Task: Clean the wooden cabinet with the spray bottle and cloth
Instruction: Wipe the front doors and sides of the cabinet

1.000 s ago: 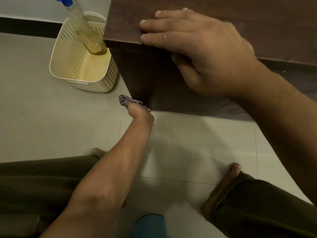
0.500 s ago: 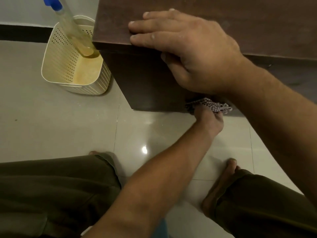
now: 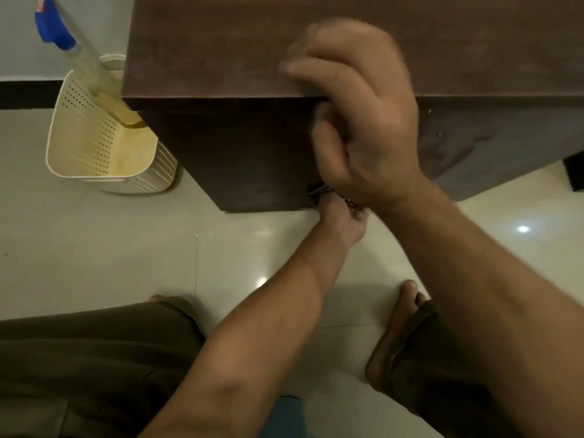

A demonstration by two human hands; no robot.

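One wooden cabinet (image 3: 221, 52), dark brown, fills the upper centre and upper right of the frame; its top panel and front face are both visible. One spray bottle (image 3: 82, 67), clear-bodied with a blue head, leans in the upper left. One cream perforated basket (image 3: 82, 137) stands on the tiled floor (image 3: 94, 241) at centre left, just beside the cabinet's left corner. One cloth (image 3: 319, 192), checked in pattern, shows only as a small strip at the lower edge of the cabinet front, centre frame.

Container count: one, the basket. Contents: the spray bottle alone, tilted, its base down in the basket's right side against the cabinet corner, its head rising well above the rim. A small amount of yellowish liquid shows at the bottle's base.

Hands: two. The right hand (image 3: 357, 121) lies over the cabinet's top front edge, fingers extended across the top panel and thumb down on the front face; it is blurred, so finer detail cannot be told. The left hand (image 3: 343, 219) is closed around the cloth, holding it against the bottom of the cabinet front; most of the cloth is hidden behind the right wrist.

Two bare feet and dark olive trouser legs occupy the lower frame on the floor
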